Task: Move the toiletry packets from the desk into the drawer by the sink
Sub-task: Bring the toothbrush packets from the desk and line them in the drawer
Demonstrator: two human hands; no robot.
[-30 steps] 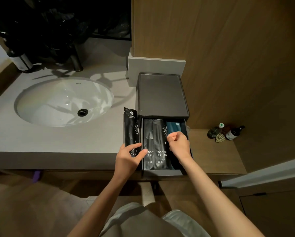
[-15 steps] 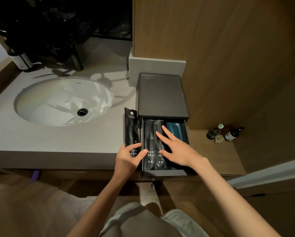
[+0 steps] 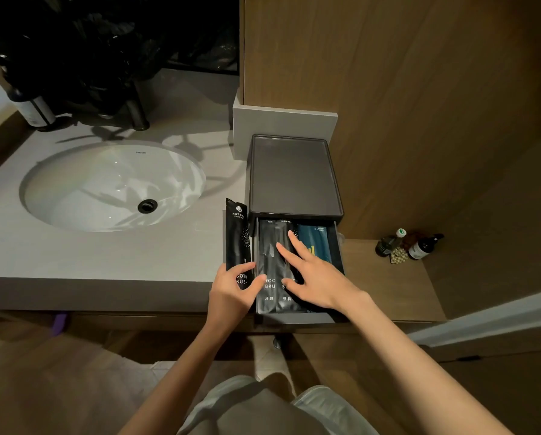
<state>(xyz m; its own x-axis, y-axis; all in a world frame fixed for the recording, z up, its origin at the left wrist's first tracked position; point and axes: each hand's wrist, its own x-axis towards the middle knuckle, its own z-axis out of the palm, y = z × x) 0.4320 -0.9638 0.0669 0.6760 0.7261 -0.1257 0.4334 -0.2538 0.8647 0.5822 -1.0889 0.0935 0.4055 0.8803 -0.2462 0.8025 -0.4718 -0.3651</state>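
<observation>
Drawer (image 3: 294, 318) stands pulled out from a dark box at the right end of the counter (image 3: 106, 255), just right of the white oval sink (image 3: 112, 186). The flat lid of the box (image 3: 291, 177) is bare grey with a raised rim. Inside the drawer, two black packets (image 3: 270, 255) lie side by side lengthwise, white lettering at the near end. A teal packet (image 3: 318, 243) sits along the right wall, partly under the hand. Right hand (image 3: 319, 277) is flat and spread, fingers straight, fingertips resting on the black packets, gripping nothing. Left hand (image 3: 231, 293) pinches the near end of a third black toothbrush packet (image 3: 237, 237) between thumb and fingers. This one is outside the drawer, running close along its left wall above the counter. Cannot tell whether its far end touches the counter. Two small bottles (image 3: 424, 246) stand on a low wooden ledge (image 3: 388, 287) to the right, well apart from the drawer.
</observation>
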